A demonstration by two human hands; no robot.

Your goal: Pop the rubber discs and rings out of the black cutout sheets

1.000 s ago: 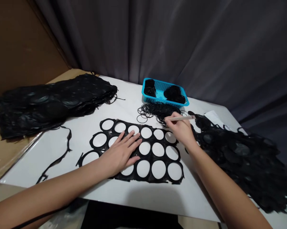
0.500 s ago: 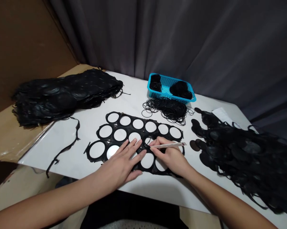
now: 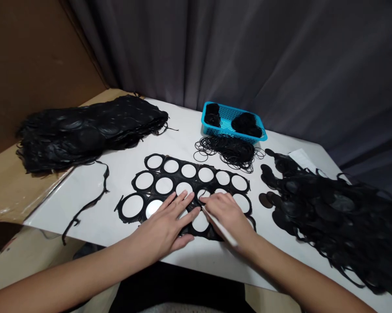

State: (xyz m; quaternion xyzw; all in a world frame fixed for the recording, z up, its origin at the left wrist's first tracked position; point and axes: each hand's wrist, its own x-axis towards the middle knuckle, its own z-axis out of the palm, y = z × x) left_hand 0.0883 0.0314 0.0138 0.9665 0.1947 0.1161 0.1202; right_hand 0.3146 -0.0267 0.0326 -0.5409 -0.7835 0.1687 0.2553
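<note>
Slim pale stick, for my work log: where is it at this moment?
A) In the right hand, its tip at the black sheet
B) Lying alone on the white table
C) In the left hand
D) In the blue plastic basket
A: the right hand grips the slim pale stick, whose tip reaches the flat black sheet punched with round holes.

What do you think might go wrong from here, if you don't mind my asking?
The pale stick in the right hand reaches a hole's edge, so it might slip and tear the narrow web of the black sheet. The sheet seems to lie loose on the glossy white table top, so it may shift if the left hand lifts. The loose black rings nearby could possibly snag it.
</note>
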